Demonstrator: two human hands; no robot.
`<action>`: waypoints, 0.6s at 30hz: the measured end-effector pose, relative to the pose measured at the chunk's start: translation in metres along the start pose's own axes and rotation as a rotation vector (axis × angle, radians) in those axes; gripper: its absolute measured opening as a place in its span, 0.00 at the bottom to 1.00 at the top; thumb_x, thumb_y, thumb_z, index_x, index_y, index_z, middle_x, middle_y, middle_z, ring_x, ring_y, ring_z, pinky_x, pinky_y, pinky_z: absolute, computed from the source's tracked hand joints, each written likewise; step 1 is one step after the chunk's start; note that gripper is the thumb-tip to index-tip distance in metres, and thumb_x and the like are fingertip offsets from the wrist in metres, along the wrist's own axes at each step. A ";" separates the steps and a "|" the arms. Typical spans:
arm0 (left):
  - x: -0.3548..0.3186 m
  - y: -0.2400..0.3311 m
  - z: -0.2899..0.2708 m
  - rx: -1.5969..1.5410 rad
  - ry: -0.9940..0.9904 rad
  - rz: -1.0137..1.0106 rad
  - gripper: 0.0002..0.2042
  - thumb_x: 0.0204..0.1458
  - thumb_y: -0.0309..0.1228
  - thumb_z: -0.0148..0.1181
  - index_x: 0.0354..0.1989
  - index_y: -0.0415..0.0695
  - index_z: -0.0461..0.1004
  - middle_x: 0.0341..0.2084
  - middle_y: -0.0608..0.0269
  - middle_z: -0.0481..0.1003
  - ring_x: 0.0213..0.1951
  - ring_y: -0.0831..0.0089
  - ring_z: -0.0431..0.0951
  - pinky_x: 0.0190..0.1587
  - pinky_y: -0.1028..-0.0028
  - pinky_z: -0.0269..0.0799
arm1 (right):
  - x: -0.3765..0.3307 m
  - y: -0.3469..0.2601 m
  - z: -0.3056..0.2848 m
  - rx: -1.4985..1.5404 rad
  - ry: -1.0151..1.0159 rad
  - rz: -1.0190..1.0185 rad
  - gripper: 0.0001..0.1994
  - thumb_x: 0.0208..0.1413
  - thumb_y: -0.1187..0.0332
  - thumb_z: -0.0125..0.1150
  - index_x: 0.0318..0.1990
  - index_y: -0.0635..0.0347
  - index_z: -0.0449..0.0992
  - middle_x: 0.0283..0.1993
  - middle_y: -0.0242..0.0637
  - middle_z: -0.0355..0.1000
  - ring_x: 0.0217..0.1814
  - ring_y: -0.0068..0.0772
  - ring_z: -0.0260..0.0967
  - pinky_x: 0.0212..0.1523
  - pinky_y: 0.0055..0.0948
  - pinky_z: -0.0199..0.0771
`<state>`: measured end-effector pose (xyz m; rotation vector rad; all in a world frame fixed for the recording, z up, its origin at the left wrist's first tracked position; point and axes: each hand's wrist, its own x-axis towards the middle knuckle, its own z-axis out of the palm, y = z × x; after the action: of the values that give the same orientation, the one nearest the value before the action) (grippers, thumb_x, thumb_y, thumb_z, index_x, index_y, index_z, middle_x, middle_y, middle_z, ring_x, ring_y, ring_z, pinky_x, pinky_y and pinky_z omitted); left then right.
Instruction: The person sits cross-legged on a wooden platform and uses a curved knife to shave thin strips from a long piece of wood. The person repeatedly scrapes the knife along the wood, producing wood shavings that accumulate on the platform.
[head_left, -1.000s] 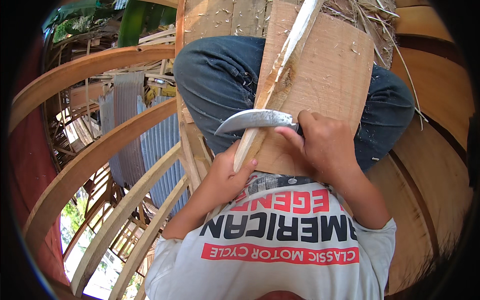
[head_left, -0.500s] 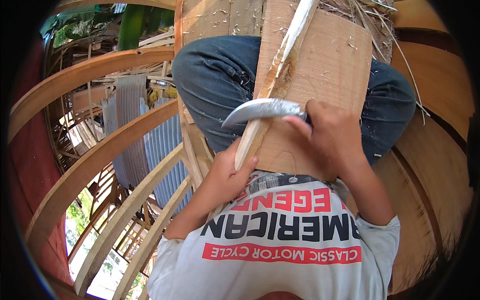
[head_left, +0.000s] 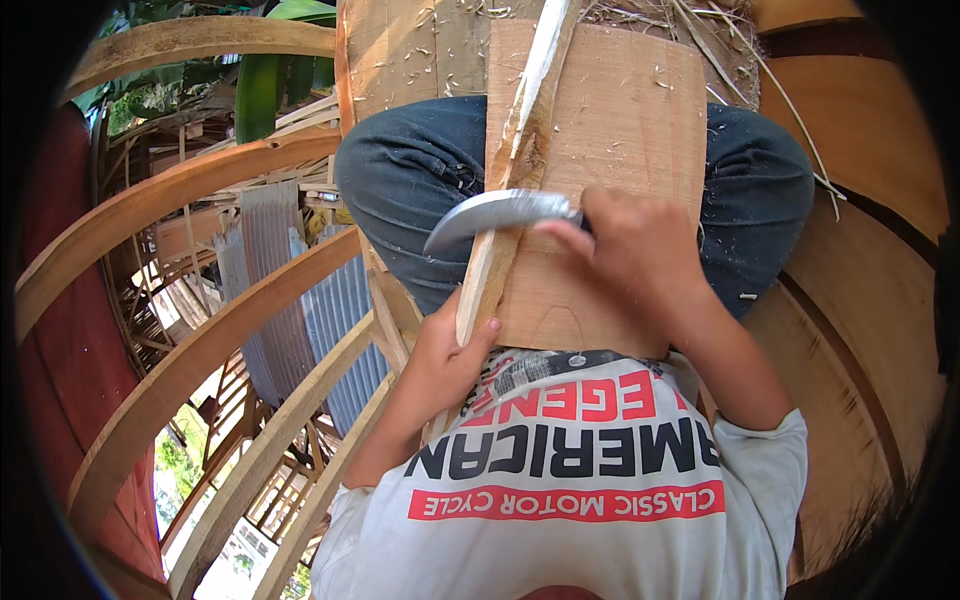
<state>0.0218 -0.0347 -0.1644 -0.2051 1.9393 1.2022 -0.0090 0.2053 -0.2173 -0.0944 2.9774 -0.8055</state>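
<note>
A long strip of wood slants up from my lap over a flat wooden board. My left hand is closed around its near end, thumb on the right side. My right hand grips a curved-blade knife, whose handle is mostly hidden in the fist. The blade lies across the strip above my left hand, its tip pointing left, slightly blurred. The strip's far part shows a pale, freshly cut face, with a rough brown patch along its middle. The board rests across my legs.
Wood shavings and thin slivers are scattered beyond my knees. Curved wooden ribs with open gaps stand at my left, corrugated sheets below them. Curved planking rises on the right.
The view has shifted a little, so the board and legs appear farther left. The knife blade sits slightly farther up the strip from my left hand. Both grips are unchanged.
</note>
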 end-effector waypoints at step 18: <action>-0.003 0.017 -0.003 0.344 0.118 0.136 0.25 0.50 0.30 0.61 0.54 0.36 0.59 0.39 0.38 0.75 0.41 0.49 0.79 0.43 0.62 0.72 | -0.028 0.014 -0.024 0.731 -0.142 0.436 0.12 0.57 0.65 0.63 0.30 0.66 0.72 0.13 0.31 0.56 0.16 0.16 0.50 0.18 0.26 0.49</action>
<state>0.0134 -0.0295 -0.1501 0.0380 2.2575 0.9364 0.0161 0.2316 -0.2029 0.4807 2.2548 -1.6332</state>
